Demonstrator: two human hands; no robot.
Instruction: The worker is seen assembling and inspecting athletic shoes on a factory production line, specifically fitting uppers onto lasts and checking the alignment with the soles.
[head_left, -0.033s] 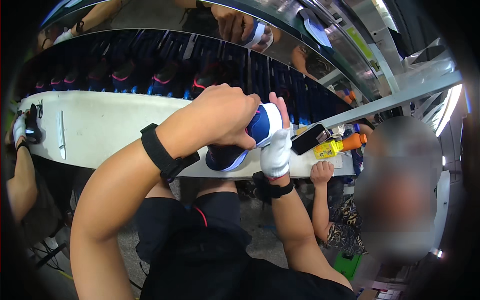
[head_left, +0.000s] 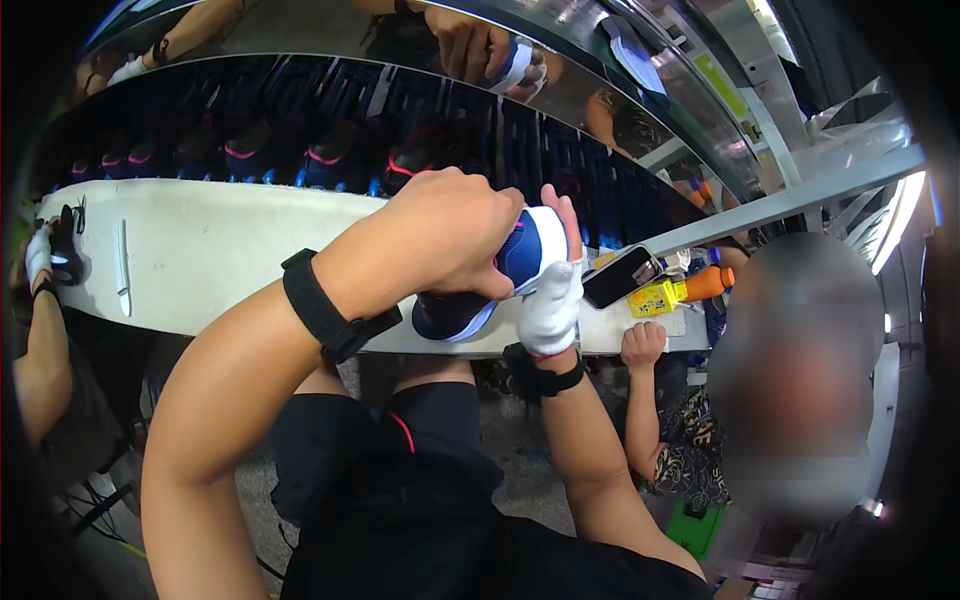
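Observation:
A dark navy shoe (head_left: 520,258) with a white sole edge and pink trim is held tilted over the near edge of the white worktop. My bare left hand (head_left: 440,235) reaches across from the left and is closed round its upper, the thumb on the near side. Against the white sole, my right hand (head_left: 552,300) in a white glove with bare fingertips holds the shoe from the right, fingers stretched up along it. Part of the shoe is hidden behind my left hand and wrist.
Behind the white worktop (head_left: 240,240) runs a dark rack (head_left: 340,120) with several navy shoes. To the right lie a phone (head_left: 620,277), a yellow box (head_left: 655,298) and an orange bottle (head_left: 708,284), beside a co-worker's hand (head_left: 644,344). A white strip (head_left: 122,268) lies at left, near another worker.
My gloved right hand has shifted very slightly against the sole, its thumb bending a little. The left hand and the shoe look almost the same.

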